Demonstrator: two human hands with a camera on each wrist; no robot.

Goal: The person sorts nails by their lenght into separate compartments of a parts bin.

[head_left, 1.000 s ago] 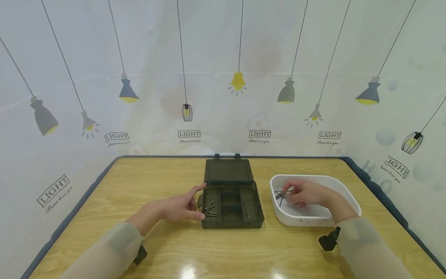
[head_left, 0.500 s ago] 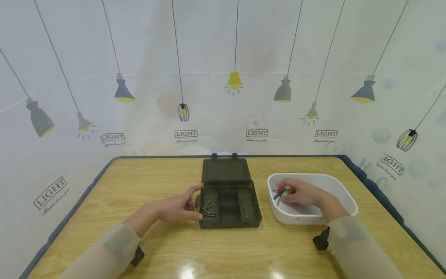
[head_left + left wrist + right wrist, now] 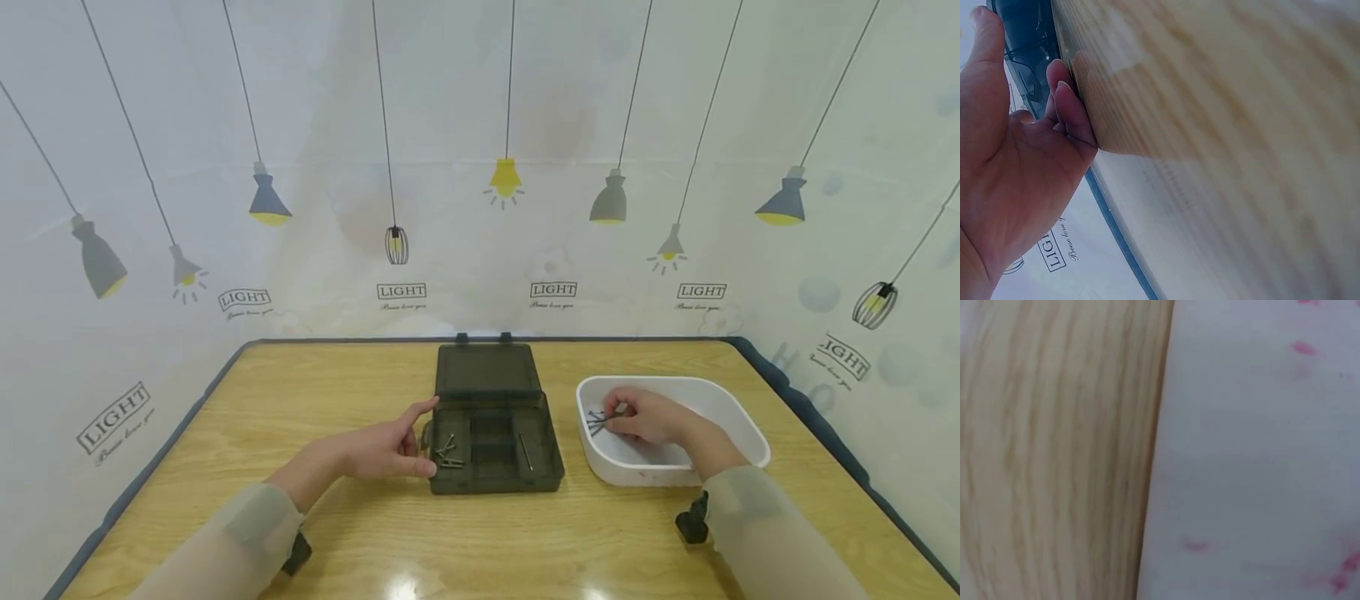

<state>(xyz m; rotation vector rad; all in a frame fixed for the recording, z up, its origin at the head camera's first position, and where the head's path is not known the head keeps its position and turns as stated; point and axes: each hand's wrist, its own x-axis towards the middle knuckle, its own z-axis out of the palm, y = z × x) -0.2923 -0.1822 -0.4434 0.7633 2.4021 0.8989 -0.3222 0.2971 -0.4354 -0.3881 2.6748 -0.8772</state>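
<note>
A dark translucent compartment box (image 3: 495, 479) stands with its lid (image 3: 487, 367) laid back. Several metal screws (image 3: 448, 454) lie in its left compartment, and one longer, thin piece (image 3: 525, 452) in the right one. My left hand (image 3: 378, 448) rests against the box's left side, thumb and index finger spread straight along it; the left wrist view shows this hand (image 3: 1019, 162) with its other fingers bent. Inside the white tray (image 3: 675, 475) my right hand (image 3: 652, 417) pinches with thumb and fingers at a dark screw, among several thin dark screws (image 3: 596, 423) at the tray's left end.
Both containers stand on a wood-grain table (image 3: 337, 533), the tray to the right of the box with a narrow gap between. A pale curtain (image 3: 480, 100) printed with lamps surrounds the table's back and sides. The right wrist view shows only tabletop and the tray's pink-marked wall (image 3: 1247, 450).
My right fingers have shifted slightly among the screws in the tray, their tips drawn closer together. My left hand and the box keep their places; the head view has shifted a little.
</note>
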